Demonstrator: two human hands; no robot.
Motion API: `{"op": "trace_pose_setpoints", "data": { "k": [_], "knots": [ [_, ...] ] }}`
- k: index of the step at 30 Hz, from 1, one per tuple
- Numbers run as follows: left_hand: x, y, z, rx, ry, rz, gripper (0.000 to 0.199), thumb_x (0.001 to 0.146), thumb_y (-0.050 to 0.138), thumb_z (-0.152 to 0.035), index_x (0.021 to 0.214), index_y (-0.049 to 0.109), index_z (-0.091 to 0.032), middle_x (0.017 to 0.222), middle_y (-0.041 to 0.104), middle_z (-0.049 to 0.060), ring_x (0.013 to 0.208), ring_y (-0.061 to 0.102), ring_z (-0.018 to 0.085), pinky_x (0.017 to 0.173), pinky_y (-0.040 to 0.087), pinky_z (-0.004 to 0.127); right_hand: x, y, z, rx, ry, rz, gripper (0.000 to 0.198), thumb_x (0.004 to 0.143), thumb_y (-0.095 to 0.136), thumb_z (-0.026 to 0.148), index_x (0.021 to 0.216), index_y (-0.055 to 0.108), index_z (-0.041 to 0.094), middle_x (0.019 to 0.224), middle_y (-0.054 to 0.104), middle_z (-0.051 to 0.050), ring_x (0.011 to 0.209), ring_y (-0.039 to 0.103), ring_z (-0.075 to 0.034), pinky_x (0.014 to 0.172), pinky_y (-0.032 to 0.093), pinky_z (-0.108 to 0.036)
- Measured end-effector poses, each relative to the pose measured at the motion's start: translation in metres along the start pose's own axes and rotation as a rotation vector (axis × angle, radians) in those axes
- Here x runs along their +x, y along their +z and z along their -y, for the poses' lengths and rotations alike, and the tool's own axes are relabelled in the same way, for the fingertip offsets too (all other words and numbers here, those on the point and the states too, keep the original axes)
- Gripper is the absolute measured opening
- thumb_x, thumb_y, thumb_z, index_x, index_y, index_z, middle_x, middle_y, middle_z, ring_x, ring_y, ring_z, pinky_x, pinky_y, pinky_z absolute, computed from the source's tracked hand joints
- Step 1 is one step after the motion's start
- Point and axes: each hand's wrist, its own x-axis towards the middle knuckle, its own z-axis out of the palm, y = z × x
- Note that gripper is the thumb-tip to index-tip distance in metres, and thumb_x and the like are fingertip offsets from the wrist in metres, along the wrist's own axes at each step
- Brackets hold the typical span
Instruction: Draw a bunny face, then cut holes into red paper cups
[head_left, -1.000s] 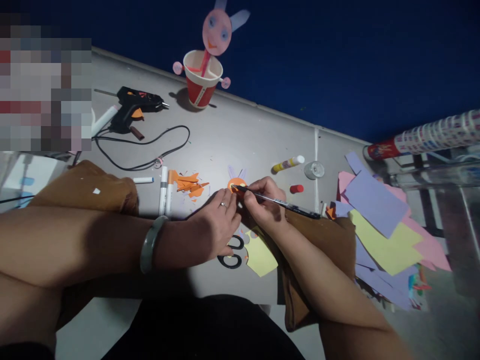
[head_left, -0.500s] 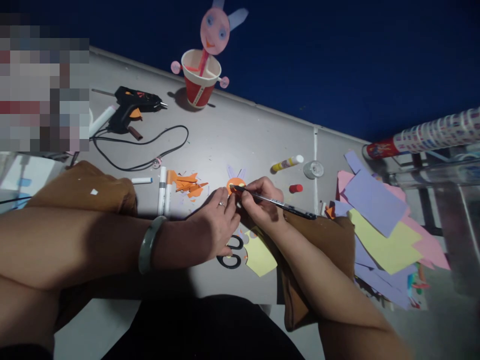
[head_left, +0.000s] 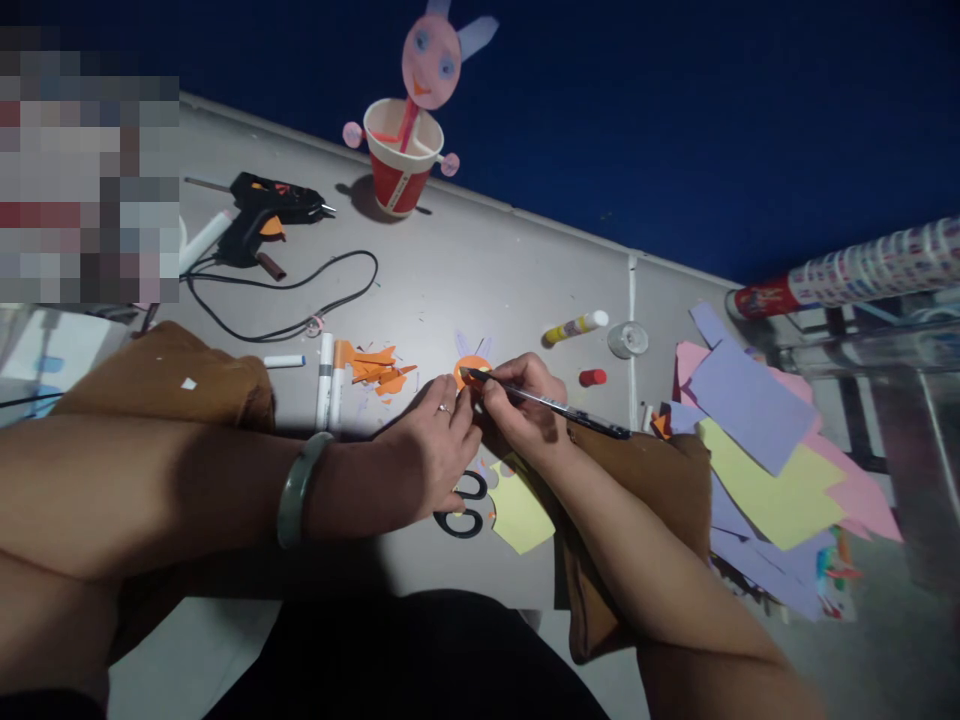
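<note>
Where the grey table (head_left: 480, 270) lies lit, the left hand (head_left: 433, 445) rests palm-down, clasping nothing visible; the right hand (head_left: 534, 405) pinches a pen (head_left: 581, 414) over the orange cutout (head_left: 472, 361) just beside both. Light left-hand pressure could let it skid.

craft-type workspace, home or studio unclear: grey table (head_left: 480, 265) w/ glue gun (head_left: 251, 222), markers (head_left: 325, 385), scissors (head_left: 481, 487), orange paper scraps (head_left: 390, 378); coloured sheets (head_left: 754, 405) & stacked cups (head_left: 874, 268) at rt.
</note>
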Motion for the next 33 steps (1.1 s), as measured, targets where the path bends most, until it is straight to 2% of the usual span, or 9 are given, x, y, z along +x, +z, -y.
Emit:
{"op": "trace_pose_setpoints", "data": {
  "k": [8,15,22,27,33],
  "knots": [
    [-0.0007,0.0038,-0.0017,0.001,-0.012,-0.024,0.094,0.077,0.058,-0.076,0.133,0.057,-0.001,0.146,0.048,0.033,0.134,0.049,0.049,0.115,0.031,0.057,-0.0001,-0.0004,0.0001,-0.019,0.002,-0.004,0.010,0.079,0.060,0.027,0.076,0.052,0.023,0.060,0.064,0.004,0.049,0.056,-0.012,0.050,0.045,-0.026],
    [0.0019,-0.0025,-0.0008,-0.021,-0.001,0.058,0.095,0.078,0.057,-0.075,0.136,0.054,-0.001,0.147,0.045,0.034,0.136,0.046,0.050,0.115,0.031,0.058,-0.0004,0.0001,-0.0001,-0.007,-0.007,-0.015,0.008,0.080,0.059,0.026,0.077,0.052,0.023,0.060,0.063,0.005,0.050,0.057,-0.012,0.050,0.045,-0.025],
    [-0.0014,0.0030,0.0001,-0.002,0.013,-0.041,0.093,0.079,0.057,-0.076,0.133,0.056,0.000,0.144,0.048,0.036,0.133,0.049,0.050,0.113,0.031,0.059,-0.0009,-0.0001,-0.0012,-0.018,-0.017,-0.022,0.009,0.080,0.060,0.026,0.076,0.052,0.023,0.061,0.064,0.004,0.051,0.058,-0.012,0.051,0.045,-0.025],
    [-0.0003,0.0007,0.0004,-0.001,0.002,0.027,0.093,0.079,0.055,-0.076,0.135,0.055,-0.002,0.147,0.046,0.033,0.135,0.047,0.049,0.114,0.032,0.058,-0.0009,0.0005,-0.0028,-0.009,-0.010,-0.037,0.008,0.080,0.060,0.025,0.077,0.053,0.023,0.060,0.064,0.005,0.051,0.058,-0.012,0.051,0.046,-0.025],
    [-0.0001,0.0011,0.0007,-0.002,0.007,0.008,0.094,0.079,0.055,-0.076,0.136,0.054,-0.002,0.147,0.047,0.032,0.136,0.047,0.048,0.116,0.030,0.058,-0.0006,0.0009,-0.0016,-0.016,-0.002,-0.048,0.009,0.079,0.060,0.025,0.076,0.052,0.023,0.059,0.063,0.005,0.051,0.057,-0.012,0.051,0.046,-0.026]
  ]
}}
